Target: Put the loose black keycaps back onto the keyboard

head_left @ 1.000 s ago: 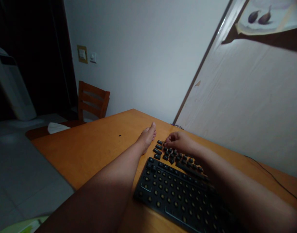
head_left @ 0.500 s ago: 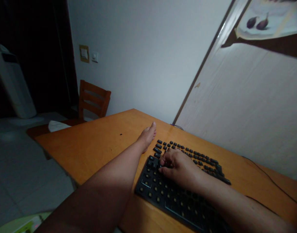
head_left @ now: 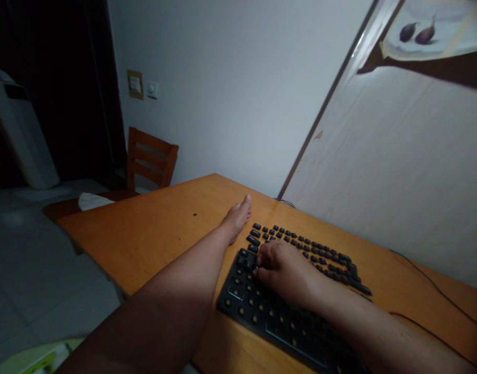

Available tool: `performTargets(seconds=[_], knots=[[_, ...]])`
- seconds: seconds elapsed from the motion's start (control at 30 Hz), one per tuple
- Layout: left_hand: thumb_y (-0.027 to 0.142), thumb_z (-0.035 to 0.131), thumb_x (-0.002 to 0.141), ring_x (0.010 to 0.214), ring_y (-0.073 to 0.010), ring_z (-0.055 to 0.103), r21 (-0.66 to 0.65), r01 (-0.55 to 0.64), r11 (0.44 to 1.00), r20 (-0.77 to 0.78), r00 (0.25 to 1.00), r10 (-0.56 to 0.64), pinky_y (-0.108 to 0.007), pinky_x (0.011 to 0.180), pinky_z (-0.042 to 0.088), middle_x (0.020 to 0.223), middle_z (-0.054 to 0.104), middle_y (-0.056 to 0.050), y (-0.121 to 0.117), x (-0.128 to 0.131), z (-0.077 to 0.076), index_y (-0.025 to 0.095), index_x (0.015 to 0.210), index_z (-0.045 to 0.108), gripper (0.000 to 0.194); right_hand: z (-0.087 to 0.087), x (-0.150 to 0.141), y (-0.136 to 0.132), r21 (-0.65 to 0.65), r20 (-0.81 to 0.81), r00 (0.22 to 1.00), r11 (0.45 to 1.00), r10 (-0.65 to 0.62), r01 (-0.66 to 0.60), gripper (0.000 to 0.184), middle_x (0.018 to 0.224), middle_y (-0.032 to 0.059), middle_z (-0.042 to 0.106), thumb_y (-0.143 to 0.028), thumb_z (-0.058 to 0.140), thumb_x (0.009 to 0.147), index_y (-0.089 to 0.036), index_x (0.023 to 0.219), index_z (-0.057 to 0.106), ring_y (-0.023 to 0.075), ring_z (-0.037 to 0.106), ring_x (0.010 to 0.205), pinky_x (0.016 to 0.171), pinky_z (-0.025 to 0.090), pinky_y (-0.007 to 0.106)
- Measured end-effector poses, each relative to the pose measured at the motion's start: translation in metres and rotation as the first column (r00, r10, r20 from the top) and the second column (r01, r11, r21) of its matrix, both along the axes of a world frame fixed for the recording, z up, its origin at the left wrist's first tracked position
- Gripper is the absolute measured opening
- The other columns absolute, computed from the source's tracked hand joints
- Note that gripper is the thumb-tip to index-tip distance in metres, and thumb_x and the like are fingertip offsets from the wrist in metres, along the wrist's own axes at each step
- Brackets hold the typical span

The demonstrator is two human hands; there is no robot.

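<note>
My right hand [head_left: 281, 267] reaches in from the right over a black keyboard [head_left: 257, 314]. Its thumb and curled fingers close around a dark keycap at the keyboard's upper left; the fingers partly hide it. A few keycaps [head_left: 241, 261] are seated at that corner, while most of the visible board shows bare switches with pale stems. Loose black keycaps [head_left: 319, 249] lie in rows on the table just beyond the keyboard, some hidden behind the hand. The forearm covers the keyboard's right part. My left hand is out of view.
A bare leg and foot [head_left: 236, 221] rest on the wooden table [head_left: 145, 234], left of the keyboard. A small dark bit [head_left: 195, 214] lies farther left. A thin cable [head_left: 428, 280] runs along the right side. A wooden chair [head_left: 150, 158] stands behind the table's left end.
My right hand stays at the same corner of the keyboard, its fingers and wrist only slightly shifted. The view has tilted a little.
</note>
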State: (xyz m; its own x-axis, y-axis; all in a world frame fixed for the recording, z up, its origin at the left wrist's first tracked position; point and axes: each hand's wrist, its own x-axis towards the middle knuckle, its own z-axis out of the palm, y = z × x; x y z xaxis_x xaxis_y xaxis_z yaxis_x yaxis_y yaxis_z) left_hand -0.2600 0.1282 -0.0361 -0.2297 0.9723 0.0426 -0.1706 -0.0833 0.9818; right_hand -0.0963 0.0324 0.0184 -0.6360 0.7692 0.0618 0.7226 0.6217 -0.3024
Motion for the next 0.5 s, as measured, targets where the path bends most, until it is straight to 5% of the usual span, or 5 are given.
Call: performTargets(seconds=[0.23,0.5], knots=[[0.077,0.040,0.079,0.094,-0.0219,0.060,0.011,-0.004,1.000,-0.009,1.000,0.004,-0.033,0.083,0.048,0.103,0.063,-0.015,0.004,-0.001,-0.004,0.014,0.099,0.060,0.069,-0.004,-0.002,0.014,-0.279,-0.048,0.998,0.960,-0.027,0.013,0.014,0.060,-0.0042,0.057,-0.020,0.069,0.068,-0.020,0.069,0.054,0.0123,0.051,0.059,0.053,0.034,0.022],[0.076,0.038,0.081,0.099,-0.0226,0.059,0.007,0.005,1.000,-0.007,1.000,-0.005,-0.033,0.087,0.047,0.110,0.061,-0.017,0.001,0.000,-0.002,0.013,0.102,0.058,0.069,-0.006,-0.005,0.013,-0.306,-0.069,0.997,0.952,-0.022,0.000,0.016,0.057,-0.0049,0.053,-0.016,0.065,0.068,-0.019,0.062,0.051,0.0108,0.047,0.056,0.052,0.034,0.022]])
